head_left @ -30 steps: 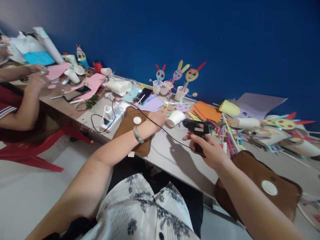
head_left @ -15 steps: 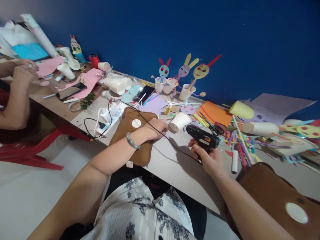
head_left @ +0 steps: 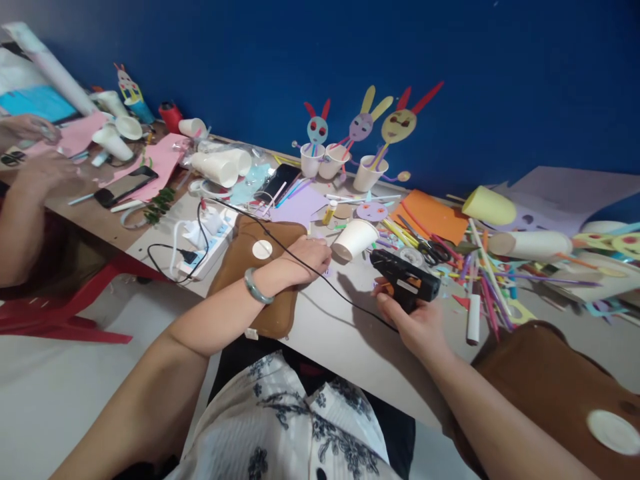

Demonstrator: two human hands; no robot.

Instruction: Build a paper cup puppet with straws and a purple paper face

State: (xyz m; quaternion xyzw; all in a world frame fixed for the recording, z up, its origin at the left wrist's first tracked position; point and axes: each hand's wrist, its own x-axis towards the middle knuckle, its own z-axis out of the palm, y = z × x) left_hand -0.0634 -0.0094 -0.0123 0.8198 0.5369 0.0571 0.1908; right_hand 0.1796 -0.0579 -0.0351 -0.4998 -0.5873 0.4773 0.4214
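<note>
My right hand (head_left: 417, 320) is wrapped round the grip of a black hot glue gun (head_left: 405, 277), its nozzle pointing left toward a paper cup. That white paper cup (head_left: 356, 239) lies tipped on its side on the table. My left hand (head_left: 307, 259) rests at the edge of a brown pouch-like pad (head_left: 245, 267), just left of the cup and apart from it. Its fingers are curled together, and what they hold, if anything, is hidden. The black cord (head_left: 273, 233) passes over my left hand. A purple paper rabbit face (head_left: 371, 211) lies behind the cup.
Three paper rabbit figures in cups, one a yellow face (head_left: 399, 127), stand along the blue wall. A power strip (head_left: 215, 243) sits on the left. Scissors (head_left: 433, 251), a marker (head_left: 473, 320) and many straws lie right. Another person's hands (head_left: 45, 167) work at far left.
The view has shifted slightly, so things sit a little differently in the picture. My right hand keeps the glue gun and my left hand stays beside the cup with its fingers curled.
</note>
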